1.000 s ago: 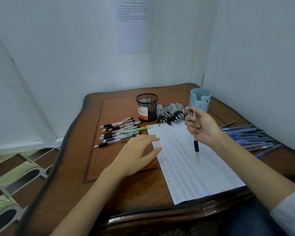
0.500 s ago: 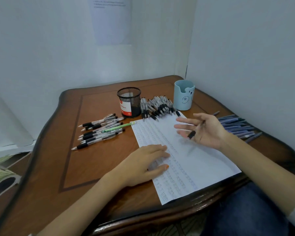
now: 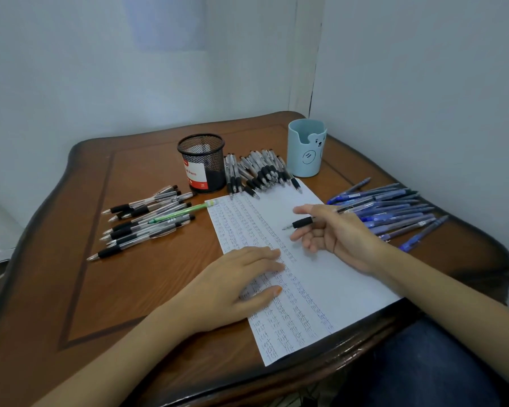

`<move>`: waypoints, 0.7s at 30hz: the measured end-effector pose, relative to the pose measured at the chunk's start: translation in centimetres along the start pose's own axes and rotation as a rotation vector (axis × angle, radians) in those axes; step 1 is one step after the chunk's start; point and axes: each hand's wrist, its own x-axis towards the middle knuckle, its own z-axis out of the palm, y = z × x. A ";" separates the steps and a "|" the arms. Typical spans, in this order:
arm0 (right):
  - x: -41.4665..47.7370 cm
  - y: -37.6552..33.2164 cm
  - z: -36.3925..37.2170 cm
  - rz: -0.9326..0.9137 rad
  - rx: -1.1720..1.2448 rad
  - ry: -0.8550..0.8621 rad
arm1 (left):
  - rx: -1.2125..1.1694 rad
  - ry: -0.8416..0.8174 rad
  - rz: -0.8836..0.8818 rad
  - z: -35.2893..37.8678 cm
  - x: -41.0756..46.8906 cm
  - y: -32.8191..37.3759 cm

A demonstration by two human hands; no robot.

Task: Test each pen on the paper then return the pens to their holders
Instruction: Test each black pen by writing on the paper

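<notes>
A white sheet of paper [image 3: 329, 277] covered in rows of handwriting lies on the wooden table. My left hand [image 3: 241, 286] presses flat on its left part. My right hand [image 3: 332, 233] hovers palm-up over the paper and holds a black-grip pen [image 3: 301, 223] across its fingers, tip pointing left. A black mesh holder [image 3: 202, 163] and a light blue bear cup [image 3: 305, 148] stand at the back. Black pens lie in a pile [image 3: 259, 171] between the holders, and more black pens [image 3: 147, 218] lie at the left. Blue pens [image 3: 394, 212] lie at the right.
A green pen [image 3: 182, 212] lies among the left group of black pens. The table [image 3: 100, 289] sits in a corner, with white walls behind and to the right. Its curved front edge is near my lap.
My right hand turned from holding the pen upright to palm-up with the pen lying across its fingers. My left hand slid right onto the paper. The camera view shifted.
</notes>
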 end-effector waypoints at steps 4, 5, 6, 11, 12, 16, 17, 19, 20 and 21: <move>0.0 0.4 0.7 -0.051 -0.244 -0.003 | 0.014 -0.005 0.010 0.0 0.0 -0.1; 0.0 0.4 0.9 -0.045 -0.348 0.028 | 0.015 -0.006 0.009 0.0 0.0 -0.1; -0.1 0.4 1.2 -0.050 -0.435 0.056 | 0.017 -0.009 0.009 0.0 0.0 -0.1; -0.5 0.8 1.7 -0.180 -0.506 0.058 | 0.036 -0.029 0.002 0.0 0.0 -0.1; -0.5 0.9 1.6 -0.191 -0.501 0.068 | 0.045 -0.032 0.003 0.0 0.0 -0.1; 0.1 1.6 1.0 -0.277 -0.543 0.135 | 0.062 -0.047 -0.001 -0.1 0.0 0.0; 0.2 1.7 0.9 -0.288 -0.557 0.143 | 0.065 -0.051 -0.002 -0.1 0.0 0.1; 0.2 1.8 0.9 -0.292 -0.569 0.142 | 0.071 -0.054 -0.005 -0.1 -0.1 0.1; 0.2 1.8 0.9 -0.291 -0.568 0.132 | 0.072 -0.054 -0.007 -0.1 0.0 0.1; 0.2 1.8 0.9 -0.290 -0.564 0.120 | 0.073 -0.054 -0.007 -0.1 -0.1 0.2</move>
